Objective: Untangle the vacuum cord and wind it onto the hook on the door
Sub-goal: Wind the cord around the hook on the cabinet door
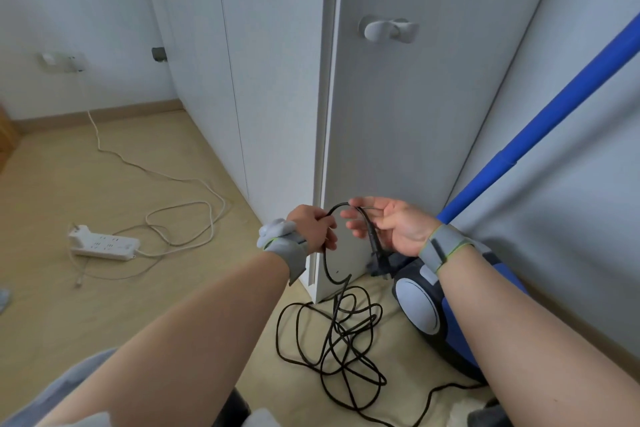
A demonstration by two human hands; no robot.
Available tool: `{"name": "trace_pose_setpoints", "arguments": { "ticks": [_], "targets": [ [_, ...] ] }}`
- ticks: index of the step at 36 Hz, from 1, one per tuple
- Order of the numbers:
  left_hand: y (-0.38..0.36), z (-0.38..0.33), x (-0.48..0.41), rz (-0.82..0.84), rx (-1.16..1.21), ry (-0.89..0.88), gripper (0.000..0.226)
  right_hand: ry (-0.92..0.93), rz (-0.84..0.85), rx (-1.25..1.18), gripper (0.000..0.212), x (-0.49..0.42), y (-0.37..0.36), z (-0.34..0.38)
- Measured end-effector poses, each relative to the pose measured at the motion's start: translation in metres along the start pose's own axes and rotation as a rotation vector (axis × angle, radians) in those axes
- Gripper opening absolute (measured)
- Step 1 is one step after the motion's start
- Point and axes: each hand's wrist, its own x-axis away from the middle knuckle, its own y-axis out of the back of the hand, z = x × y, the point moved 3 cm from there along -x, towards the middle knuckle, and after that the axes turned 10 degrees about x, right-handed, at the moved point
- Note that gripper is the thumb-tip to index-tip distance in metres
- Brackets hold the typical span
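so, holding a short arch of the black vacuum cord point(372, 240) up between both hands, just in front of the near edge of the door point(398, 132). gripping it with the left hand point(313, 229), fingers curled tight round the strand. carrying the other side of the arch on the right hand point(391, 225), palm up, fingers nearly straight and spread, with no firm pinch to be seen. dangling just below that hand, clear of the floor: the plug point(379, 265). lying lower and nearer, on the floor: the rest of the cord in a loose heap of crossed loops, just left of the blue-and-white vacuum cleaner point(417, 308), one strand trailing off to the near right. waiting higher and farther, on the door face: the grey hook point(388, 29), bare of any cord.

probably light, limp and rubbery stuff, likely to keep its kinks and to snag loop on loop if yanked. best taken near the plug, the one free end, and fed hand over hand, lifting each loop clear rather than dragging the heap. worth minding the plug, hard and heavier than the strand, apt to swing. no need to touch the white power strip point(104, 246) and its white cable point(183, 179) on the far left, well apart, nor the blue wand point(540, 121) slanting on the right.
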Motion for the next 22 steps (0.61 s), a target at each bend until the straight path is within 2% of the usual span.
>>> {"name": "trace_pose_setpoints", "arguments": {
  "ticks": [2,6,8,10,12,14,17,22],
  "targets": [
    [-0.002,0.001,0.002,0.036,-0.001,0.015,0.018,0.027,-0.045,0.068,0.045,0.000,-0.001,0.004],
    [-0.001,0.002,0.006,0.096,-0.076,0.027,0.015,0.022,-0.251,0.245,0.021,-0.004,0.004,0.011],
    [0.005,-0.006,0.006,0.069,-0.050,0.022,0.021,0.042,-0.359,0.447,0.009,-0.002,0.013,0.019],
    [0.012,-0.022,0.007,0.034,0.027,0.003,0.025,0.051,-0.483,0.720,0.007,0.002,0.023,0.030],
    [0.018,-0.044,0.008,0.001,0.076,-0.044,0.028,0.037,-0.538,0.825,0.011,0.007,0.026,0.043],
    [0.020,-0.069,0.008,-0.021,0.095,-0.112,0.030,0.057,-0.494,0.771,0.019,0.007,0.023,0.055],
    [0.019,-0.115,0.008,-0.004,0.107,-0.216,0.029,0.091,-0.445,0.514,0.025,0.007,0.012,0.076],
    [0.008,-0.191,0.012,0.044,0.098,-0.402,0.034,0.116,-0.459,0.536,0.026,0.006,0.007,0.109]
  ]
}}
